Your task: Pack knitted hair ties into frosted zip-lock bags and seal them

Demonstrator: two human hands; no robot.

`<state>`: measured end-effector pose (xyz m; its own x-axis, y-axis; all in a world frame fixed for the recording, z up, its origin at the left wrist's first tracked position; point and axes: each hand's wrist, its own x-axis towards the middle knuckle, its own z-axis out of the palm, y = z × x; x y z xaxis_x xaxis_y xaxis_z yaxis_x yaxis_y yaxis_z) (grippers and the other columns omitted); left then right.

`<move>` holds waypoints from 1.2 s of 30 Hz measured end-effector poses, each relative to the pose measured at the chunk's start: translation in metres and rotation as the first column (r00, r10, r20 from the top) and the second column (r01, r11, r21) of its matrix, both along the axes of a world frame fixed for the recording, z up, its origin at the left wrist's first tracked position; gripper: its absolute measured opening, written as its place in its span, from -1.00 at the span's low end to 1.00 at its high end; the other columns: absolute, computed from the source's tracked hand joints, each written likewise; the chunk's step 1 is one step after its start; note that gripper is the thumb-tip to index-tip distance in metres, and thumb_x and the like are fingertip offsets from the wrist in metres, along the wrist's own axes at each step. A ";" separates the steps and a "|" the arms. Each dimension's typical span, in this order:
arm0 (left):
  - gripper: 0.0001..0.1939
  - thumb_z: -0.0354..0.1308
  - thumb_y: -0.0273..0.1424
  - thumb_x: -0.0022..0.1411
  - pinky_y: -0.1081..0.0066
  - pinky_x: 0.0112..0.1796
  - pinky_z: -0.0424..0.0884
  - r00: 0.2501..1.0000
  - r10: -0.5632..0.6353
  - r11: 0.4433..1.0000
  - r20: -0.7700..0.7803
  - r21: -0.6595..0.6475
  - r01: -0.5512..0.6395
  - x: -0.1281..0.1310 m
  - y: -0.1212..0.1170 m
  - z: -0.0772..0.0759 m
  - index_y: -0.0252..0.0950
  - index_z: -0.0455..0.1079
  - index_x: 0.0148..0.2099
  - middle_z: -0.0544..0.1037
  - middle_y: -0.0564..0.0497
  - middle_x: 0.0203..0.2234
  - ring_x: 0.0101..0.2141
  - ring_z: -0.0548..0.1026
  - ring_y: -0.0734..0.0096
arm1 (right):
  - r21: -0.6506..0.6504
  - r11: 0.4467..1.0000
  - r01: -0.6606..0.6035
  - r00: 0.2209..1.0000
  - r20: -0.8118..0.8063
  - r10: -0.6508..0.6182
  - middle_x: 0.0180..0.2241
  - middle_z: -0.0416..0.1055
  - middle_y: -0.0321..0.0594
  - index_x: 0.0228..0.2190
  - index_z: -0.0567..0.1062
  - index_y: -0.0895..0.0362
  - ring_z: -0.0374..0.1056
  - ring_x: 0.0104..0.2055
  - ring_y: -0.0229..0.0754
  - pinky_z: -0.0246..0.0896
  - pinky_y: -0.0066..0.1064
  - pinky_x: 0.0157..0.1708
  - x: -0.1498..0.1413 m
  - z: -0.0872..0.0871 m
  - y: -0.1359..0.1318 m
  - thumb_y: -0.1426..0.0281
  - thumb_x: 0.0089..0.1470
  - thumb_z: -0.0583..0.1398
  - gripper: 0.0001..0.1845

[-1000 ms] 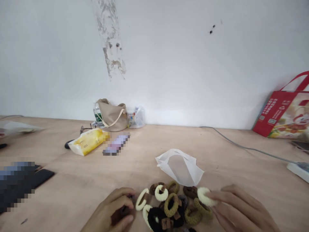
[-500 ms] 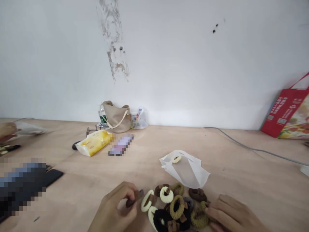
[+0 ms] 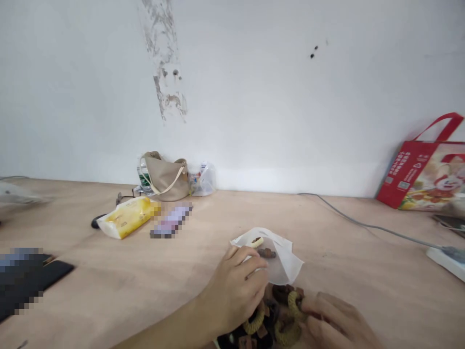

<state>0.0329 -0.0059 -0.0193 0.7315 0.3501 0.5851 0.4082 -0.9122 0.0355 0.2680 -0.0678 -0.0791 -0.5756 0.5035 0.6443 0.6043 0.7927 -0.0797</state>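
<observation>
My left hand reaches over the pile to the near edge of a flat white translucent bag. Its fingers are bent and loosely apart, and the thumb is hidden. Just beyond the fingertips, a grey hair tie with a brown band lies on the bag, near a cream hair tie. At the pile's right side, my right hand is closed with its fingertips on an olive hair tie. Several fluffy olive, brown and black hair ties lie below, partly hidden by my left hand.
On the left are a yellow tissue pack, a phone and a dark flat object. A beige handbag stands by the wall. To the right are a red shopping bag, a grey cable and a white power strip.
My left hand has moved right from the pile's left side to the bag. The grey hair tie now lies on the bag beside the cream one. My right hand stays by the olive ties.
</observation>
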 end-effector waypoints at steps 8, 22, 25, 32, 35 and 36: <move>-0.97 0.21 -0.38 0.14 0.37 -0.26 0.34 0.988 -0.136 0.921 -0.070 -0.376 0.100 -0.023 -0.024 0.013 -0.21 0.43 -0.32 0.58 0.00 -0.39 -0.32 0.44 0.29 | 0.171 0.977 0.123 0.992 -0.039 -0.118 -0.16 0.50 -0.12 -0.25 0.42 0.07 0.43 -0.22 -0.18 0.35 -0.36 -0.22 -0.018 -0.002 0.025 0.56 0.19 0.00 -0.75; -0.84 0.14 -0.58 0.11 0.40 -0.32 0.38 0.989 -0.067 0.956 0.135 -0.274 0.102 -0.023 -0.017 0.004 -0.25 0.46 -0.28 0.58 0.00 -0.47 -0.38 0.46 0.33 | -0.092 0.985 0.144 0.987 0.082 -0.137 -0.37 0.50 -0.27 -0.24 0.42 0.05 0.43 -0.41 -0.22 0.25 -0.43 -0.36 -0.022 0.004 0.007 0.55 0.15 0.02 -0.76; -0.85 0.09 -0.56 0.21 0.40 -0.30 0.44 0.970 0.002 0.974 0.245 -0.218 0.053 -0.017 -0.009 -0.001 -0.25 0.46 -0.29 0.60 -0.05 -0.42 -0.38 0.52 0.34 | -0.134 0.976 0.170 0.978 0.142 -0.151 -0.36 0.50 -0.25 -0.24 0.42 0.05 0.43 -0.40 -0.20 0.24 -0.39 -0.38 -0.021 0.006 0.008 0.56 0.15 0.01 -0.74; -0.72 -0.01 -0.59 0.27 0.38 -0.04 0.41 0.992 0.058 0.969 0.115 -0.246 -0.028 -0.013 -0.009 -0.010 -0.32 0.46 -0.06 0.52 -0.17 -0.02 -0.07 0.52 0.27 | -0.175 0.971 0.166 0.977 0.162 -0.138 -0.29 0.53 -0.26 -0.16 0.38 0.03 0.47 -0.32 -0.15 0.22 -0.34 -0.32 -0.017 0.001 0.009 0.63 -0.01 0.06 -0.61; -0.73 0.00 -0.59 0.25 0.41 -0.15 0.44 0.998 0.006 0.957 0.069 -0.289 0.014 -0.016 -0.013 -0.006 -0.30 0.46 -0.10 0.60 -0.10 -0.17 -0.19 0.55 0.31 | -0.175 0.961 0.215 0.962 0.205 -0.178 -0.25 0.53 -0.28 -0.14 0.37 0.00 0.47 -0.28 -0.15 0.18 -0.34 -0.27 -0.015 -0.004 0.011 0.65 -0.05 0.09 -0.56; -0.75 0.03 -0.59 0.24 0.40 -0.19 0.43 0.999 -0.008 0.954 0.039 -0.299 0.019 -0.017 -0.014 -0.005 -0.29 0.47 -0.13 0.61 -0.06 -0.25 -0.25 0.54 0.31 | -0.177 0.958 0.224 0.957 0.224 -0.183 -0.25 0.53 -0.30 -0.15 0.37 -0.01 0.47 -0.28 -0.16 0.16 -0.34 -0.26 -0.013 -0.006 0.012 0.66 -0.05 0.09 -0.55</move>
<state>0.0161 -0.0197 -0.0240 0.7175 0.5030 0.4819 0.3889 -0.8632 0.3220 0.2549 -0.0557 -0.0849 -0.5556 0.7292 0.3994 0.7708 0.6319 -0.0814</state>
